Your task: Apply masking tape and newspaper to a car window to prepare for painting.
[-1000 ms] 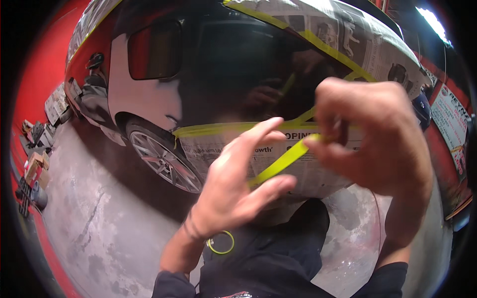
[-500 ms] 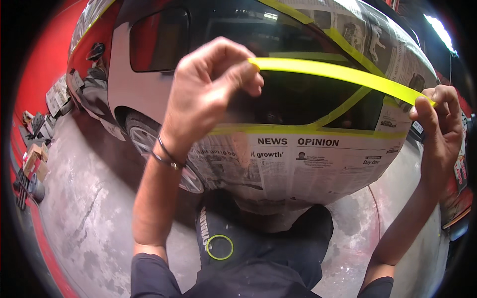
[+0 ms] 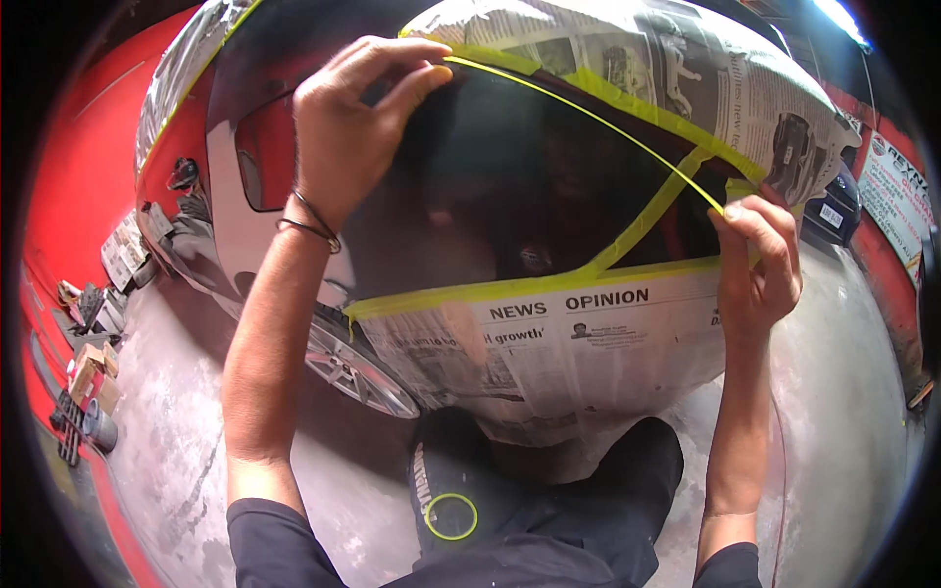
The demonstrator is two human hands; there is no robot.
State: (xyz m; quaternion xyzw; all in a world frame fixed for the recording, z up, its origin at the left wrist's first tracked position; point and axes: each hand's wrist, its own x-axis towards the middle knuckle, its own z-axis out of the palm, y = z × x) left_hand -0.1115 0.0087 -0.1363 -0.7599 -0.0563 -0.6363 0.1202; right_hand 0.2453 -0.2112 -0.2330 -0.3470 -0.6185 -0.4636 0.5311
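Observation:
A strip of yellow masking tape (image 3: 600,118) is stretched between my two hands, seen nearly edge-on as a thin line. Its left end is pinched by my left hand (image 3: 361,113), which is raised near the top of the car's dark side window (image 3: 490,186). My right hand (image 3: 760,257), lower and farther right, grips the other end near the window's rear corner. Wider yellow tape (image 3: 431,301) lines the window's lower edge and holds newspaper (image 3: 569,363) over the door below. More taped newspaper (image 3: 676,59) covers the roof. Whether the strip touches the car is unclear.
A thin yellow-green ring (image 3: 451,516) lies on my trouser leg. The car's wheel (image 3: 363,370) stands at the left. Cardboard boxes (image 3: 95,377) and clutter sit by the red wall (image 3: 88,176). A signboard (image 3: 894,196) is at the far right.
Both hands have moved up or left with the tape, the left one toward the roof edge. The strip has turned from showing its flat face to edge-on.

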